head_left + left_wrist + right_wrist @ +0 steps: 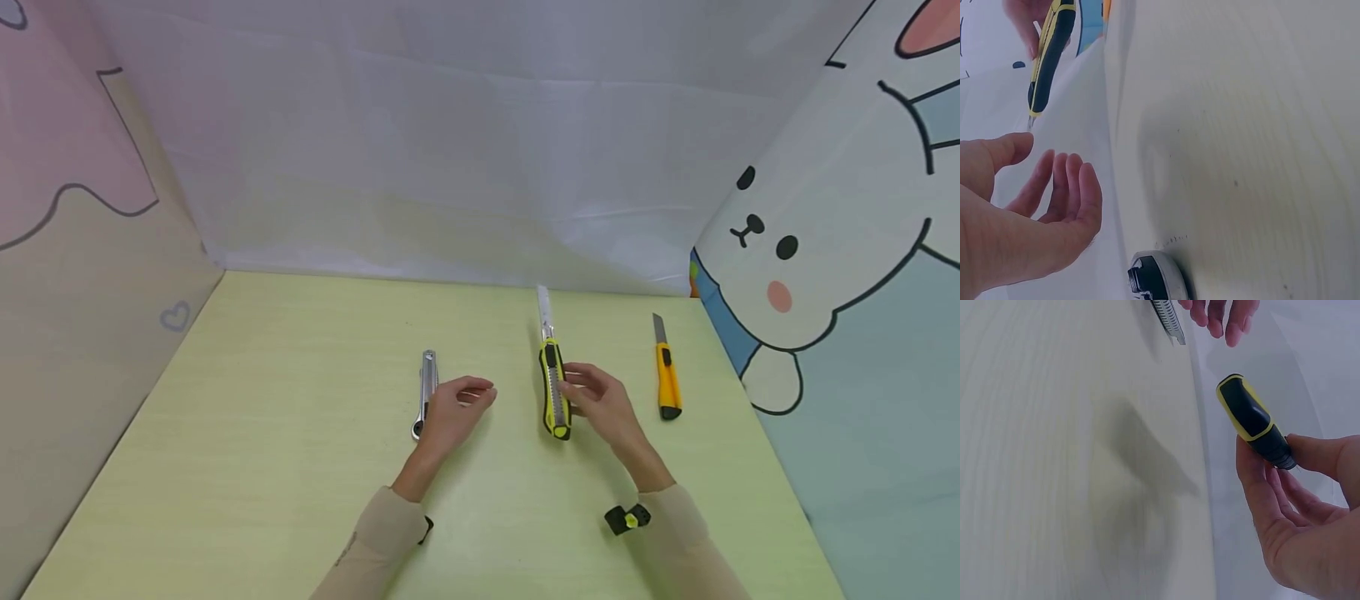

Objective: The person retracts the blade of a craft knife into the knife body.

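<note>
My right hand [606,410] pinches a yellow-and-black utility knife [555,392] between thumb and fingers, with a long stretch of its blade out and pointing away from me. In the right wrist view the knife's butt [1247,409] is held above the table, its shadow below. My left hand [459,414] hovers with loosely bent fingers and holds nothing; in the left wrist view its thumb and fingertips stand apart. Beside it a silver metal utility knife [428,379] lies on the table, partly covered by that hand in the head view.
An orange utility knife [667,379] with its blade out lies at the right of the pale yellow table [285,467]. White cloth [450,167] hangs along the back edge, and printed cartoon panels [840,275] stand at the sides. Each wrist bears a small camera.
</note>
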`<control>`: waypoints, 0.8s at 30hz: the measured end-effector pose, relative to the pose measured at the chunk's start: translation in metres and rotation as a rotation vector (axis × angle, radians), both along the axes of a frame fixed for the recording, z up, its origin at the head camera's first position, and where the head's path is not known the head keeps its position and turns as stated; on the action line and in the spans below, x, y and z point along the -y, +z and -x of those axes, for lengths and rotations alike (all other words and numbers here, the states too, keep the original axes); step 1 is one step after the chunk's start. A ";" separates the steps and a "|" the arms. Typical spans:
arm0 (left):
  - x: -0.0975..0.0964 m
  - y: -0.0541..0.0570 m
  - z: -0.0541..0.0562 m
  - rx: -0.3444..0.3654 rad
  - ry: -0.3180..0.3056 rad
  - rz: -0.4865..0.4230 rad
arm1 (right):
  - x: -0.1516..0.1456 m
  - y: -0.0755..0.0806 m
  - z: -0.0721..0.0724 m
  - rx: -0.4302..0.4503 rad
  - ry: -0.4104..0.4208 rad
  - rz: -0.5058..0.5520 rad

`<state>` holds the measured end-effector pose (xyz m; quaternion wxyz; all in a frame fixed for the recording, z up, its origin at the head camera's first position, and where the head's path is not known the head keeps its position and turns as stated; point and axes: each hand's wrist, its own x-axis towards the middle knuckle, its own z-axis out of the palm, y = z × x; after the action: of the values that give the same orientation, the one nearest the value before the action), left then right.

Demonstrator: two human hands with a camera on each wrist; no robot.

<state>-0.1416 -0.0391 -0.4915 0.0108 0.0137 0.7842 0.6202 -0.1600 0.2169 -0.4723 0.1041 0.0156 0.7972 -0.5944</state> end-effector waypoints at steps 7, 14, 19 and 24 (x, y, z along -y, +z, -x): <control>-0.005 0.003 -0.001 0.025 -0.020 0.007 | 0.004 0.000 -0.003 -0.005 0.016 0.034; -0.010 0.005 -0.001 0.035 -0.040 -0.002 | 0.011 -0.001 -0.005 -0.017 0.036 0.049; -0.015 0.007 -0.001 0.049 -0.053 -0.014 | 0.015 -0.001 -0.006 -0.016 0.040 0.058; -0.018 0.008 0.000 0.070 -0.057 -0.047 | 0.019 -0.001 -0.007 -0.018 0.051 0.075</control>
<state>-0.1412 -0.0207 -0.4833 0.0559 0.0145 0.7679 0.6379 -0.1525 0.1979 -0.4729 0.1127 -0.0141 0.7753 -0.6213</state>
